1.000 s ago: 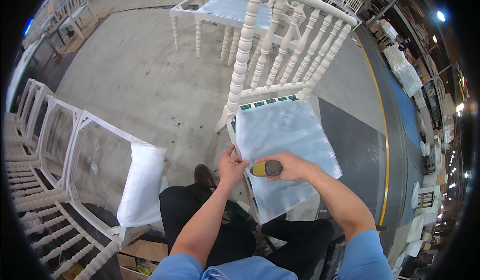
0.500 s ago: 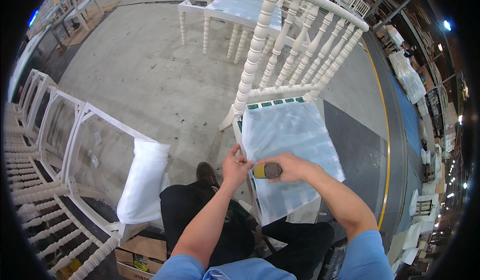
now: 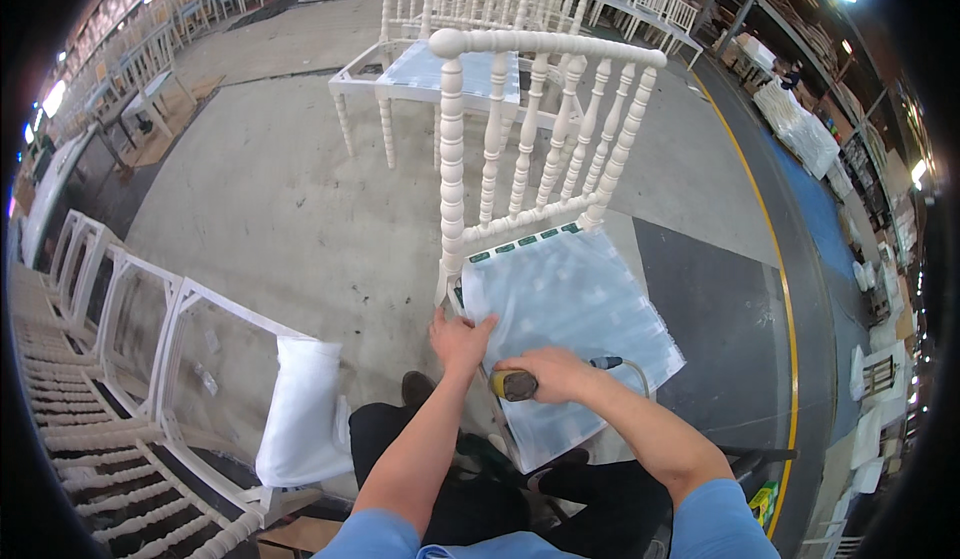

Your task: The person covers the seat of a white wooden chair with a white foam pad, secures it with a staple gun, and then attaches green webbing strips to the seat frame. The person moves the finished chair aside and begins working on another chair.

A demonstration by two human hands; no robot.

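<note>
A white chair with turned spindles (image 3: 497, 149) stands before me, its seat facing up. Thin white cloth (image 3: 570, 304) covers the seat, and green webbing ends (image 3: 525, 242) show along its back edge. My right hand (image 3: 555, 374) is closed around a yellow staple gun with a dark round cap (image 3: 515, 385), held over the seat's left edge. A hose (image 3: 640, 374) runs from its grip to the right. Farther along that edge rests my left hand (image 3: 462, 344), thumb and fingers spread on the cloth. The gun's nose is hidden.
White chairs (image 3: 165, 349) lie in a row at left, with a folded white cloth stack (image 3: 305, 409) on the nearest. Another chair with a covered seat (image 3: 455, 67) stands behind. A yellow floor line (image 3: 790, 359) runs along the right.
My left hand has moved away from the staple gun, farther up the seat edge, and its fingers have spread. The gun has tilted in my right hand. The view has shifted.
</note>
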